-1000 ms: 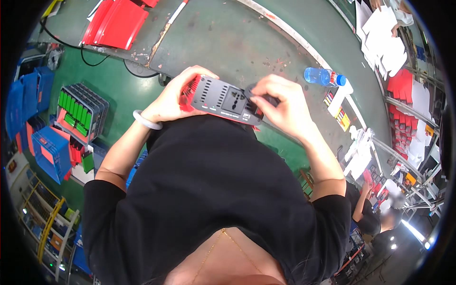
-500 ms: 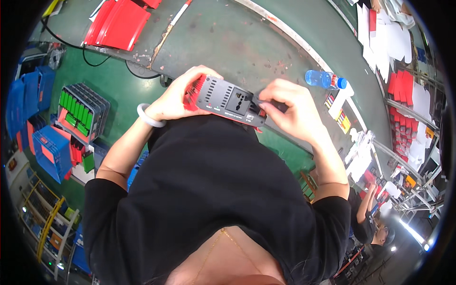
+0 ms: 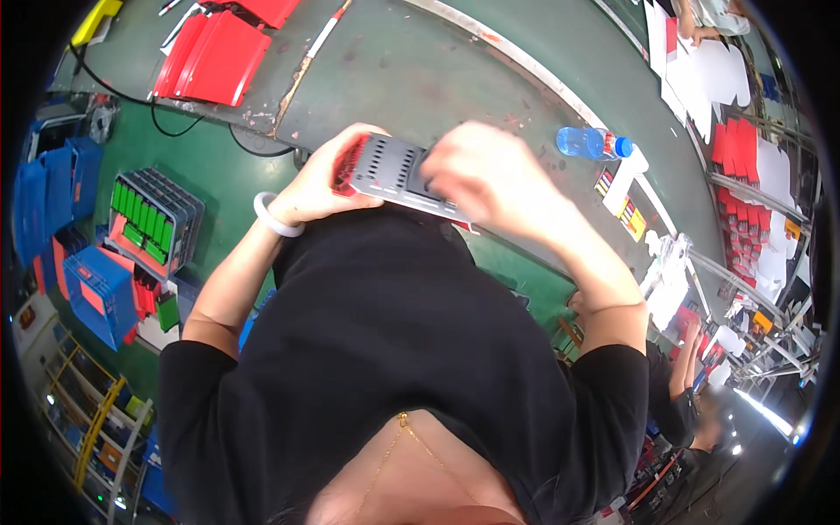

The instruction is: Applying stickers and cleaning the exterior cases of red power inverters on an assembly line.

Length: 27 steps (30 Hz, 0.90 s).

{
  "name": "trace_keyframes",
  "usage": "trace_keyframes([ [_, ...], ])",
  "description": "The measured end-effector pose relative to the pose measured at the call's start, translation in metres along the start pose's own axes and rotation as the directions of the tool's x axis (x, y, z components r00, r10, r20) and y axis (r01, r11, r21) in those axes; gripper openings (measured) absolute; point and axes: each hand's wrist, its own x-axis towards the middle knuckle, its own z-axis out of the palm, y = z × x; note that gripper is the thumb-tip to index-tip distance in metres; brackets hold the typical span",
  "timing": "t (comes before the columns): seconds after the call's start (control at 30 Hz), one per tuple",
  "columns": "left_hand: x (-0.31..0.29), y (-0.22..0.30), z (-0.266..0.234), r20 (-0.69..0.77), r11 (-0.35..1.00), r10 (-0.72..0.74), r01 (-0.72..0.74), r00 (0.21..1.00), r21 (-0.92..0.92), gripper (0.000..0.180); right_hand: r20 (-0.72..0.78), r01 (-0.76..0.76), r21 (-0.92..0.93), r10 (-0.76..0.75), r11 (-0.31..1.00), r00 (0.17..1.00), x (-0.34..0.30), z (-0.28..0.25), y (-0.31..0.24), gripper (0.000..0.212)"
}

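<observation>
A power inverter with a grey slotted end panel (image 3: 390, 169) and a red body is held above my lap, near the bench edge. My left hand (image 3: 317, 186) grips its left end, thumb on the near side and fingers around the far side. Over the panel's right half, my right hand (image 3: 490, 179) bends down with curled fingers. Motion smears those fingers, and they hide most of the dark socket (image 3: 417, 179); whether they hold anything cannot be made out.
Red housing parts (image 3: 214, 57) lie on the green bench (image 3: 385, 79) at far left. A blue-capped water bottle (image 3: 595, 143) lies to the right. On the left floor stand a grey crate (image 3: 184, 206) with green parts and a blue bin (image 3: 103, 293). Another person works at far right.
My right hand has moved left across the panel and now covers the socket, which was visible before. The inverter has tilted and shifted slightly left in my left hand.
</observation>
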Motion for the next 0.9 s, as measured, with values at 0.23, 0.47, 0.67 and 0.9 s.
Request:
trace_keyframes([
  [0.23,-0.011,0.002,-0.001,-0.032,0.997,0.057,-0.059,0.998,-0.042,0.064,-0.168,-0.53,0.355,0.61,0.771,0.774,-0.053,-0.013,0.024,0.015],
  [0.47,-0.01,-0.001,0.001,0.011,0.993,0.11,-0.109,0.994,-0.051,0.064,-0.125,-0.439,0.351,0.506,0.827,0.853,-0.059,-0.003,0.005,0.014],
  [0.67,-0.012,-0.002,0.003,0.0,0.996,0.086,-0.086,0.996,-0.026,0.064,-0.071,-0.392,0.391,0.452,0.833,0.889,-0.053,0.001,0.0,0.014],
  [0.9,-0.013,-0.002,0.005,0.02,0.995,0.081,-0.079,0.997,-0.065,0.063,0.056,-0.376,0.2,0.373,0.905,0.926,-0.055,-0.001,-0.005,0.016],
])
